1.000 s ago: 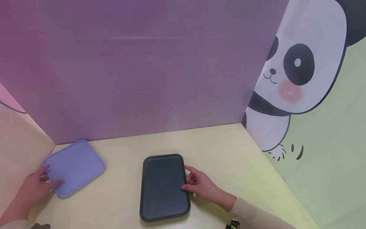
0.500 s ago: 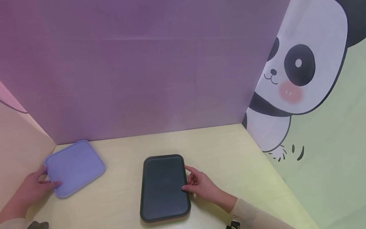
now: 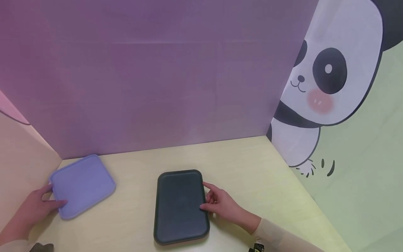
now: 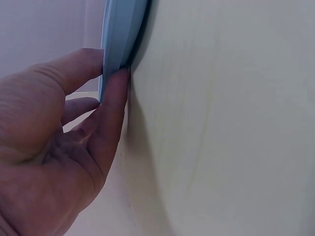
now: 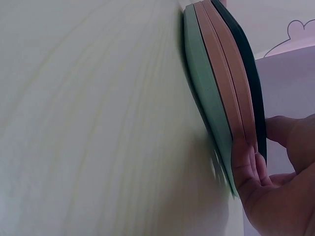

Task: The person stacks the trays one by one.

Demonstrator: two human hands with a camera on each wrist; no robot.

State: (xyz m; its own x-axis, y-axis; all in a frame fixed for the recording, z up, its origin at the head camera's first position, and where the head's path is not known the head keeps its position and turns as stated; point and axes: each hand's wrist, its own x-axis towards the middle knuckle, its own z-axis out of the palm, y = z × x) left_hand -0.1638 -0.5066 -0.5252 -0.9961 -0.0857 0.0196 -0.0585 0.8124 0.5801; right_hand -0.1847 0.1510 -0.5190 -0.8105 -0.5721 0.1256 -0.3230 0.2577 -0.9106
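A rounded rectangular tray [image 3: 83, 187], periwinkle in the head view and light blue in the left wrist view, lies at the far left of the table. My left hand [image 3: 36, 208] pinches its left edge, thumb on the upper face and a finger [image 4: 112, 110] at the underside. In the middle, a dark tray [image 3: 181, 206] tops a stack of trays. The right wrist view shows two pink trays [image 5: 224, 73] beneath it and a light green one [image 5: 204, 81] at the bottom. My right hand [image 3: 225, 206] holds the stack's right side, thumb on the top rim, fingers against the side.
The pale wooden table [image 3: 135, 196] meets a purple wall [image 3: 163, 77] at the back. A panda-printed panel [image 3: 343, 147] borders the right side, and a peach panel [image 3: 22, 157] the left, close to the left hand. A dark object [image 3: 42, 247] shows at the bottom left edge.
The left hand's thumb has shifted slightly left on the periwinkle tray, and that tray has turned or moved very slightly. The right hand and the stack stay where they were.
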